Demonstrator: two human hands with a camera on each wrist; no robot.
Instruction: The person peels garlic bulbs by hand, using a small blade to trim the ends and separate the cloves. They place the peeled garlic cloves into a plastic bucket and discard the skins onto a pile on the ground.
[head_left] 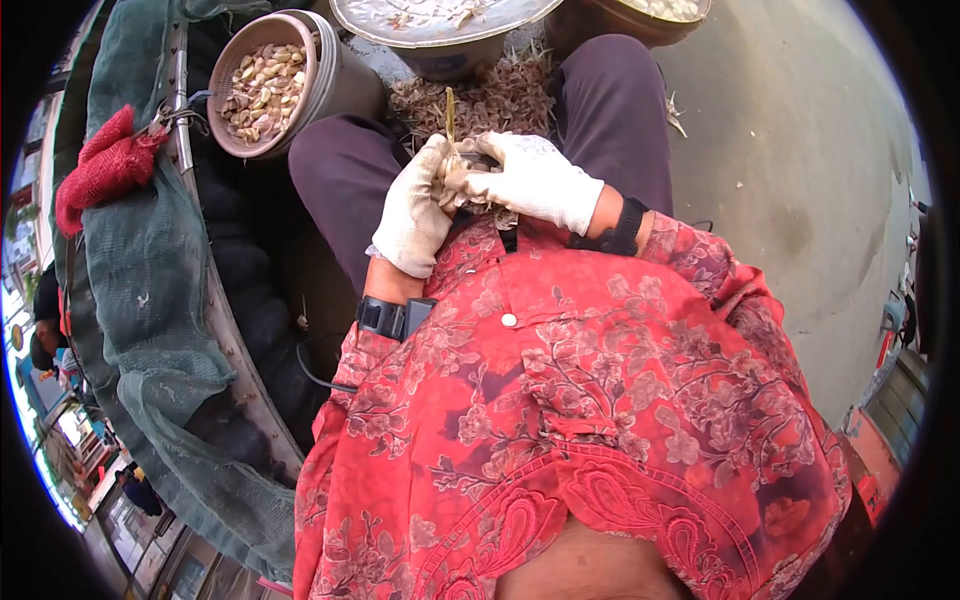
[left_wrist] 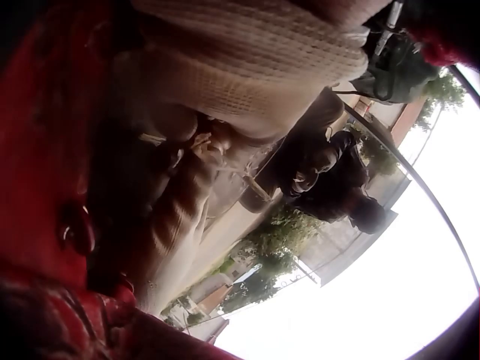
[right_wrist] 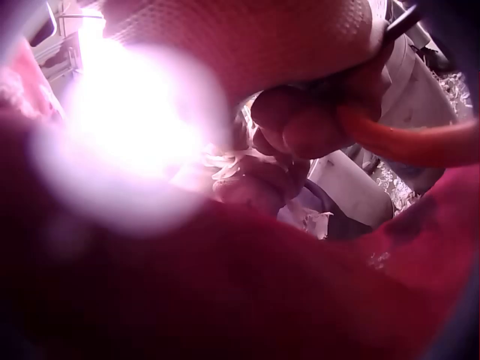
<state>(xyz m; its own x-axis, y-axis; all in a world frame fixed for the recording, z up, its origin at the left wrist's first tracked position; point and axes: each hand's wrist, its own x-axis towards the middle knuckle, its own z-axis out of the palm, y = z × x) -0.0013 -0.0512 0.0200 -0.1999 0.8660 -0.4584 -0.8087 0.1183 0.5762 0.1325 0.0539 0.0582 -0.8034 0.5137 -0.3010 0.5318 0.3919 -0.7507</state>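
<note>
In the head view, both hands meet above the lap in white knit gloves. My left hand (head_left: 412, 205) grips a garlic bulb (head_left: 452, 172) with loose papery skin, and a thin yellowish stalk (head_left: 450, 115) stands up from between the hands. From the other side my right hand (head_left: 540, 180) pinches the garlic, its fingers bent over it. Much of the bulb is hidden by the gloves. The right wrist view shows curled fingertips (right_wrist: 319, 135) beside a smooth, curved orange piece (right_wrist: 412, 142), whose kind I cannot tell. Pale skin flakes (right_wrist: 225, 161) lie by the fingers.
Garlic cloves (head_left: 268, 90) fill a tilted bucket (head_left: 350, 95) at the left knee. A wide metal basin (head_left: 440, 40) stands ahead, near a second basin (head_left: 665, 28) of pale cloves. Garlic skins (head_left: 480, 95) are heaped between the knees. Green netting (head_left: 150, 300) runs along the left.
</note>
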